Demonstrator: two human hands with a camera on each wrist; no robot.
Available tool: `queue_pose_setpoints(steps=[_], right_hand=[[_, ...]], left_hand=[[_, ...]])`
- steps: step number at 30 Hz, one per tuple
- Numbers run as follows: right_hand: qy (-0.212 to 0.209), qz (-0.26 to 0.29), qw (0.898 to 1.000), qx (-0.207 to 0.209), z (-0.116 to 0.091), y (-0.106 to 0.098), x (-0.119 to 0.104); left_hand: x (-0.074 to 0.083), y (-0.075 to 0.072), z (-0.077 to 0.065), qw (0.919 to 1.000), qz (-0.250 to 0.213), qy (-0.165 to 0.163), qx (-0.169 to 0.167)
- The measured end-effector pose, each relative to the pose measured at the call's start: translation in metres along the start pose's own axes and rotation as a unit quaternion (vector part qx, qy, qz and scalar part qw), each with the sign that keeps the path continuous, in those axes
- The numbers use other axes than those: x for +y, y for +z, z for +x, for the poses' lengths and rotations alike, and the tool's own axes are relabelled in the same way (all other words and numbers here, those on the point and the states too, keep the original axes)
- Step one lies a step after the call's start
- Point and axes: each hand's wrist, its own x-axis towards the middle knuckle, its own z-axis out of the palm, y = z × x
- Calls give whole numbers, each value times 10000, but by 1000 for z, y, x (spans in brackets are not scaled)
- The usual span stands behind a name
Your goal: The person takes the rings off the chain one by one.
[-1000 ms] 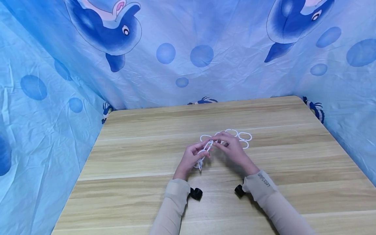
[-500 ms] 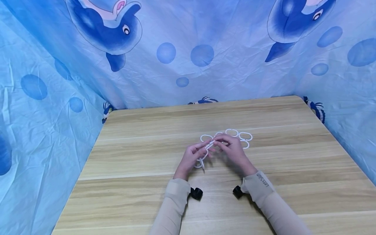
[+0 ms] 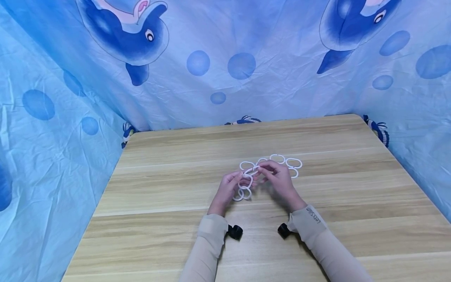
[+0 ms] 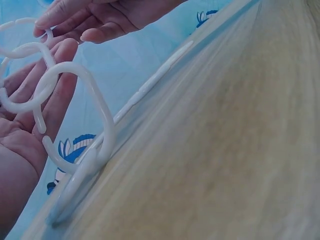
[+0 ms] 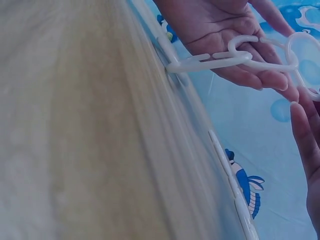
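A short chain of white plastic links (image 3: 245,181) with small gaps in their sides runs between my hands. My left hand (image 3: 224,192) is palm up, its fingers stretched beneath the chain and its thumb away from it. At the chain's upper end, my right hand (image 3: 282,183) pinches an oval link (image 3: 251,171) between thumb and fingers; the exact grip is partly hidden. In the left wrist view, a lower link (image 4: 103,112) hangs off the left fingers and meets another link (image 4: 75,185) that touches the table.
Several more white links lie on the wooden table (image 3: 158,188) behind my hands, among them one at the right (image 3: 294,163) and one at the back (image 3: 277,158). Whether they are joined is unclear. A blue dolphin-print cloth (image 3: 218,39) rises behind the table.
My left thumb has lifted off the chain and the left fingers have spread out under it. The links have turned flatter and their lower end has settled. My right hand barely shifts.
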Motion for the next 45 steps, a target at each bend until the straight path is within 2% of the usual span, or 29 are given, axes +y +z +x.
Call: queue_pose_setpoints(steps=[4, 12, 18, 28, 37, 45], right_hand=[[71, 65, 9999, 86, 0, 0, 0], [597, 281, 9971, 386, 0, -2, 2], [657, 374, 9960, 468, 1, -3, 3], [623, 779, 9924, 723, 1, -4, 6], [611, 876, 9901, 912, 2, -4, 7], [668, 956, 9884, 977, 2, -4, 6]], left_hand=[[0, 0, 0, 10000, 3, 49, -37], [-4, -1, 1, 9998, 113, 17, -190], [-7, -2, 4, 9995, 299, -26, 72], [-3, 2, 4, 9980, 420, -58, 462], [-2, 1, 7, 9946, 316, -270, 954], [-3, -1, 8, 9937, 214, -190, 1087]])
